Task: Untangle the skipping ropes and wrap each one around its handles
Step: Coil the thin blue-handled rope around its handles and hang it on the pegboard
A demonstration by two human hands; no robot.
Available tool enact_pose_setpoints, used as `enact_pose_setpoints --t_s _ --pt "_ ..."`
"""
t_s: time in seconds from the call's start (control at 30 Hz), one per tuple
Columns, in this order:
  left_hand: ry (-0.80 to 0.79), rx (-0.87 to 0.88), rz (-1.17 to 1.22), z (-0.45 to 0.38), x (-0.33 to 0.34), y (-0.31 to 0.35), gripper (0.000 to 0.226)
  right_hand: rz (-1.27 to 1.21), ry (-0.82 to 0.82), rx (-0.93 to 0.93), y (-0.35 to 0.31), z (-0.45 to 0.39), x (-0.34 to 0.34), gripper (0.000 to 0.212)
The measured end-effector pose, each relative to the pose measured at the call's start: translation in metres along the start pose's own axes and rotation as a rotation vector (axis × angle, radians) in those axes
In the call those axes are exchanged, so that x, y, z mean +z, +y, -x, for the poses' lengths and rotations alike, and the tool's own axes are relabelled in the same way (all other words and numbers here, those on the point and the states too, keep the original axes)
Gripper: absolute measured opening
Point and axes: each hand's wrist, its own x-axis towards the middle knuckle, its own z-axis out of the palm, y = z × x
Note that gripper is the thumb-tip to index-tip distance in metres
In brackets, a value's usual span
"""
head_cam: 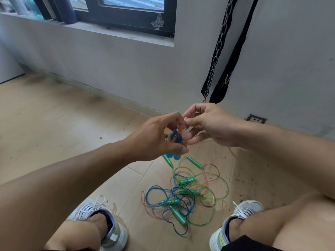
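My left hand (159, 136) grips a pair of blue handles (175, 140) with a clear orange rope wound round them. My right hand (206, 124) pinches the free end of that orange rope (185, 119) just above the handles. Both hands are held above the floor. Below them lies a tangle of ropes (184, 194): blue, green and pale red loops crossing one another, with several green handles (176, 214) among them. Two green handles (194, 162) point out from under my left hand.
I sit over a wooden floor (54, 124) with my two trainers (101, 220) either side of the tangle. A grey wall stands ahead, with a hanging chain and black strap (215, 57) and a wall socket (255, 120) at the right.
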Motion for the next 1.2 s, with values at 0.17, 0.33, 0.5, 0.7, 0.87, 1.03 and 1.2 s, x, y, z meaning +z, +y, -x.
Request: enact_pose_setpoints --t_s 0.17,0.33,0.5,0.7,0.87,1.03,1.2 --pt "0.044 0.029 -0.028 -0.001 -0.003 -0.006 0.043 -0.076 0.016 0.023 -0.002 -0.003 0.007 0.008" --pt "0.092 -0.020 -0.060 -0.001 -0.004 -0.008 0.045 -0.007 0.081 -0.067 -0.004 -0.003 0.006 0.003" --pt "0.110 -0.062 -0.048 0.005 -0.010 -0.020 0.041 0.094 0.043 -0.142 -0.005 -0.001 -0.001 0.010" --pt "0.127 -0.079 -0.078 0.012 -0.013 -0.020 0.060 0.226 -0.010 -0.214 -0.003 0.000 -0.007 0.011" --pt "0.169 -0.129 -0.096 0.007 -0.010 -0.011 0.026 0.428 -0.027 -0.275 0.001 -0.005 -0.008 0.011" --pt "0.147 -0.169 0.092 0.005 -0.005 -0.008 0.022 0.441 -0.054 -0.331 0.001 -0.006 -0.009 0.014" --pt "0.211 -0.194 0.129 0.004 -0.003 -0.009 0.006 0.469 -0.028 -0.340 0.004 -0.008 -0.014 0.022"
